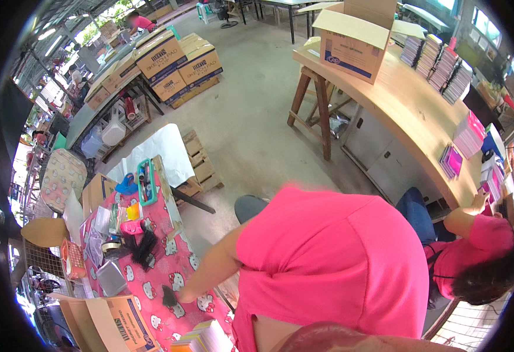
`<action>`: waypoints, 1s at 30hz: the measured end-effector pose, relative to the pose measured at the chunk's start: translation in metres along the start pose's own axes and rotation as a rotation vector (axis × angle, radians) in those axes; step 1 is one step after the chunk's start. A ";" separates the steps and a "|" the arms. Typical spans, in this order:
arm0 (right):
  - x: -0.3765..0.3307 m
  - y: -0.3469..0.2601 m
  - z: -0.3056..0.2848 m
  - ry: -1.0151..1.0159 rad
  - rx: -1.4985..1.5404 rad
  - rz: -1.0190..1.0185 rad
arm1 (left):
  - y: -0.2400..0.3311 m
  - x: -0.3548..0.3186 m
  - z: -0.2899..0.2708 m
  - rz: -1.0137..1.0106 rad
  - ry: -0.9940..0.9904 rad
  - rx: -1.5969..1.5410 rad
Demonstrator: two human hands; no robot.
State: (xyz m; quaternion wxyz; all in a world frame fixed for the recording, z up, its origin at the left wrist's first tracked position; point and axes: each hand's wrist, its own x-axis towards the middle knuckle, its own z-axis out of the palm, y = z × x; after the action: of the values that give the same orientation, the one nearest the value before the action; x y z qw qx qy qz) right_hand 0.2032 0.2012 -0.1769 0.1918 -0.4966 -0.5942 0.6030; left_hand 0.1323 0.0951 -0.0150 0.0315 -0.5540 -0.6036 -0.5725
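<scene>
My left arm reaches out from a pink sleeve to the cloth-covered table at the left. My left hand (pixel 184 294) is low over the pink printed tablecloth (pixel 135 286). A small black item (pixel 169 295) lies right at its fingertips; whether the hand grips it I cannot make out, as the fingers are hidden or blurred. Toward the table's front edge is a stack of papers or pads (pixel 205 338) with coloured edges. A black bristly-looking bundle (pixel 144 249) lies farther up the cloth. My right hand is out of sight.
An open carton (pixel 119 324) and a teal tray (pixel 147 182) of small tools flank the cloth. At right, a co-worker (pixel 477 234) in pink reaches onto a wooden table (pixel 412 97) bearing an open box (pixel 351 50) and book stacks (pixel 439 64). Closed cartons (pixel 166 61) are piled far left.
</scene>
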 end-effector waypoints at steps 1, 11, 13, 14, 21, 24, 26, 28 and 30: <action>0.004 0.008 0.005 -0.060 0.040 0.033 | 0.004 0.002 0.007 0.000 -0.002 -0.014; -0.033 -0.082 -0.001 -0.455 0.417 -0.329 | 0.013 0.021 0.053 -0.034 -0.097 -0.079; -0.048 -0.112 -0.007 -0.456 0.510 -0.531 | 0.017 0.023 0.061 -0.034 -0.108 -0.096; -0.050 -0.119 -0.009 -0.433 0.485 -0.572 | 0.020 0.024 0.064 -0.029 -0.111 -0.103; -0.064 -0.116 -0.047 -0.314 0.415 -0.533 | 0.023 0.026 0.070 -0.044 -0.140 -0.106; -0.071 -0.110 -0.062 -0.296 0.429 -0.508 | 0.025 0.024 0.072 -0.053 -0.140 -0.111; -0.084 -0.111 -0.076 -0.345 0.502 -0.507 | 0.027 0.022 0.073 -0.054 -0.144 -0.119; -0.086 -0.104 -0.083 -0.285 0.507 -0.573 | 0.029 0.021 0.072 -0.050 -0.156 -0.118; -0.093 -0.098 -0.094 -0.245 0.507 -0.574 | 0.031 0.020 0.074 -0.048 -0.163 -0.122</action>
State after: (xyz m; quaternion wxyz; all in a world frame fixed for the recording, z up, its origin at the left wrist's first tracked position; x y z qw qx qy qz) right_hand 0.2860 0.1960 -0.0347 0.3966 -0.1716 -0.5596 0.7072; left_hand 0.1904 0.1538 -0.0065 -0.0650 -0.5850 -0.5813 -0.5618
